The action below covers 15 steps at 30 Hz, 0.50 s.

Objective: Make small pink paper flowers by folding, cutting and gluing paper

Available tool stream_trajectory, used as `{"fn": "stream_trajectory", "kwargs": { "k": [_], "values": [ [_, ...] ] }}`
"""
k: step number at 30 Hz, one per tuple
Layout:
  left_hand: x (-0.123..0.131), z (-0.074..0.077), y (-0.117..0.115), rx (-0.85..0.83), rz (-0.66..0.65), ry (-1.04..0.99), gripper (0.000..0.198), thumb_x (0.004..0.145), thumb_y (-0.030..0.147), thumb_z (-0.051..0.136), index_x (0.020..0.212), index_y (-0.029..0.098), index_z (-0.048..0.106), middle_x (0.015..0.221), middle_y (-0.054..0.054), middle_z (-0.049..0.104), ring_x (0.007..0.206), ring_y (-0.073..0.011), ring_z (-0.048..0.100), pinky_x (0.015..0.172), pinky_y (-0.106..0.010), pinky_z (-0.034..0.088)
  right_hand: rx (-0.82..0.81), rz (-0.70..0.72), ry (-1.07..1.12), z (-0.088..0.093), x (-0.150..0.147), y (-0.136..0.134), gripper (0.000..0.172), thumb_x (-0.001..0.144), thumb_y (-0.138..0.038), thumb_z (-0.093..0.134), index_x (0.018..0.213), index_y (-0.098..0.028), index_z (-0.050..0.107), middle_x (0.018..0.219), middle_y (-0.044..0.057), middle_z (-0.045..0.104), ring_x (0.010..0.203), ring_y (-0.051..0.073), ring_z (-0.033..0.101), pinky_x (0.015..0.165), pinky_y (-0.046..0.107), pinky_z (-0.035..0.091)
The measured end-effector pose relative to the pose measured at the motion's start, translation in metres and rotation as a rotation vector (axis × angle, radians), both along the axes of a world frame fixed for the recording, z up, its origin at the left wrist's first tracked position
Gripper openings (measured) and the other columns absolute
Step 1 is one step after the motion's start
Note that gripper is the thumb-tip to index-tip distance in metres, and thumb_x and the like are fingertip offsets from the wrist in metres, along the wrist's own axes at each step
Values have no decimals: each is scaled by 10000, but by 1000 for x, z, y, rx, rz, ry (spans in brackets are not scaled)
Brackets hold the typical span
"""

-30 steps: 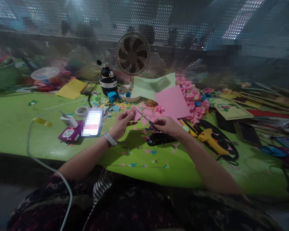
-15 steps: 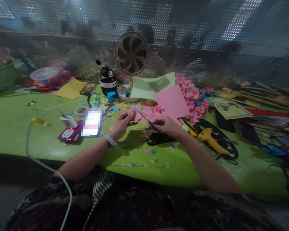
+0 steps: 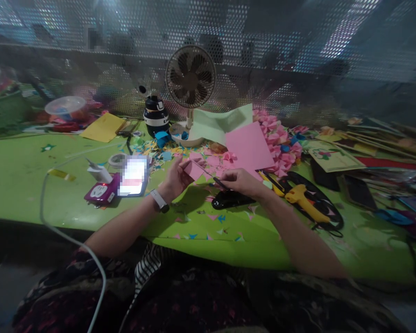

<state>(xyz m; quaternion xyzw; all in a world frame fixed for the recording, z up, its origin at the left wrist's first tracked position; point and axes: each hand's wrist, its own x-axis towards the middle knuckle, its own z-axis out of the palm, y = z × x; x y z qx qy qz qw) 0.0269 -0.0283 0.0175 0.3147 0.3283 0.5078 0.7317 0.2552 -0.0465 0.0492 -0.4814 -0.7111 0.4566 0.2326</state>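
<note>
My left hand (image 3: 176,179), with a white-banded watch on its wrist, pinches a small pink paper piece (image 3: 194,172) above the green table. Its thumb and fingers are on the paper's left side. In my right hand (image 3: 238,181) is a slim pointed tool (image 3: 222,183) with a dark handle; its exact kind I cannot make out. The tool's thin shaft reaches up and left along the paper's upper edge. Just beneath my right hand lies a glossy black object (image 3: 225,200), partly hidden by the hand.
Behind my hands are a fan (image 3: 190,76), a dark bottle (image 3: 156,115), a pink sheet (image 3: 248,147) and a heap of pink paper flowers (image 3: 279,138). A lit phone (image 3: 133,175) and purple power socket (image 3: 102,192) stand left. A yellow glue gun (image 3: 307,203) lies right.
My left hand has turned slightly and its fingers have shifted on the pink paper, showing more of it. My right hand with the slim tool stays nearly in place.
</note>
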Motion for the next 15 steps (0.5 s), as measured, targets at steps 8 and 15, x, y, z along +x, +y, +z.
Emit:
{"fn": "stream_trajectory", "kwargs": {
  "k": [8, 15],
  "values": [
    [3, -6, 0, -67, -9, 9, 276, 843, 382, 697, 942, 130, 752, 1001, -125, 769, 835, -188, 718, 710, -275, 583, 5, -17, -25, 1, -1, 0, 476, 653, -632, 746, 618, -179, 603, 606, -9, 581, 584, 121, 490, 585, 284, 352],
    [-4, -9, 5, 17, 146, 41, 160, 770, 249, 807, 827, 133, 713, 825, -48, 749, 735, -114, 698, 769, -247, 568, -34, 52, -31, 2, 6, 3, 426, 709, -580, 748, 705, -163, 664, 657, 6, 625, 596, 116, 498, 589, 277, 344]
  ]
}}
